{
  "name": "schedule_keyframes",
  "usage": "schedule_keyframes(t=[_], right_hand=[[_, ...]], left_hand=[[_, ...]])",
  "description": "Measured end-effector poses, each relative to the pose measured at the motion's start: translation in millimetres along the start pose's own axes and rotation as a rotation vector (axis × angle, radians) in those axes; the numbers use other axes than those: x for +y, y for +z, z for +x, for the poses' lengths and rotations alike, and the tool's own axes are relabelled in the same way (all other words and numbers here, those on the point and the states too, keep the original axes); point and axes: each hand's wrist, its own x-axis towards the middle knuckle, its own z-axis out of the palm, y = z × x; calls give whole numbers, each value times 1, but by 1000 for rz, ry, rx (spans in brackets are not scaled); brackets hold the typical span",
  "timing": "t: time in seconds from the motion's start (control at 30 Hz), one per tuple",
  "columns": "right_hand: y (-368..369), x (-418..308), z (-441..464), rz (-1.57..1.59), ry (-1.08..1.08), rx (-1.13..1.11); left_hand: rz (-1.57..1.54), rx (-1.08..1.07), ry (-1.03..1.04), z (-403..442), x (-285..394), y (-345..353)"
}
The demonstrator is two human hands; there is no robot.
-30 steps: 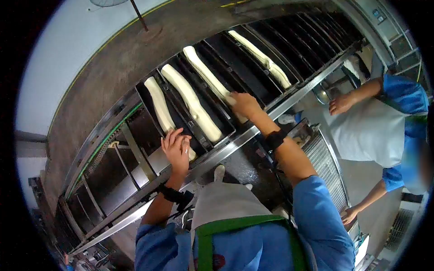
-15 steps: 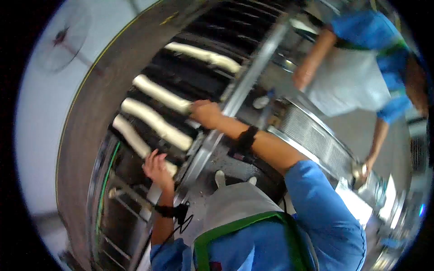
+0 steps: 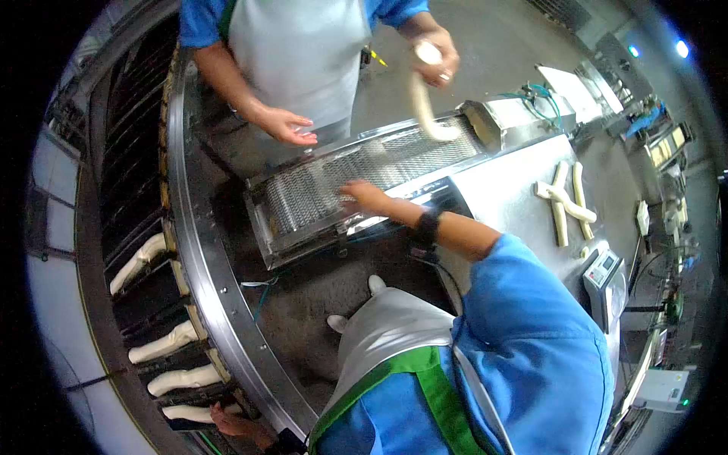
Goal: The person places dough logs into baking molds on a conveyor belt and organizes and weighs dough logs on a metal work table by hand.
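My left hand point(image 3: 236, 423) is low at the curved conveyor, its fingers spread and touching the right end of a pale dough strip point(image 3: 191, 412). Above that strip, further dough strips point(image 3: 186, 379) lie across the dark slots. My right hand point(image 3: 367, 199) reaches over the near side of a mesh belt point(image 3: 303, 193), with fingers stretched out and nothing visible in them. Across the belt, a co-worker's hand point(image 3: 438, 57) grips a long dough strip point(image 3: 419, 98) that hangs down onto the mesh. The co-worker's other hand point(image 3: 284, 123) is open and holds nothing.
A steel table point(image 3: 508, 197) stands to my right, bearing several crossed dough strips point(image 3: 561, 199) and a digital scale point(image 3: 603, 273). The conveyor's metal rail point(image 3: 205, 273) curves along my left. A box-shaped metal housing point(image 3: 519, 117) sits at the mesh belt's far end.
My view has swung right. My right hand has left the dough strip on the slotted conveyor and moved over the mesh belt. My left hand stays by the lowest strip.
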Motion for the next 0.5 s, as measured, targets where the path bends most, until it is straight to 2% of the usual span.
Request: schedule_keyframes(t=[0.03,0.1,0.17,0.3,0.37,0.4,0.43,0.47,0.5], right_hand=[[-7,21,-18,-23,204,-29],[-14,75,-55,0,236,69],[-39,88,-85,123,425,16],[-41,136,-130,57,609,199],[-32,181,-149,8,545,171],[-35,188,-152,-114,549,79],[-32,202,-161,-138,428,155],[-41,194,-158,-36,550,111],[-30,210,-159,139,418,352]], left_hand=[[13,-18,-21,1,4,-1],[52,-53,-58,3,10,-3],[94,-87,-89,6,13,-6],[169,-164,-144,6,21,-13],[266,-236,-213,8,36,-20],[325,-265,-267,11,50,-25],[118,-196,-196,4,55,-25],[-75,-111,-116,4,61,-21],[20,-59,-288,4,55,-22]])
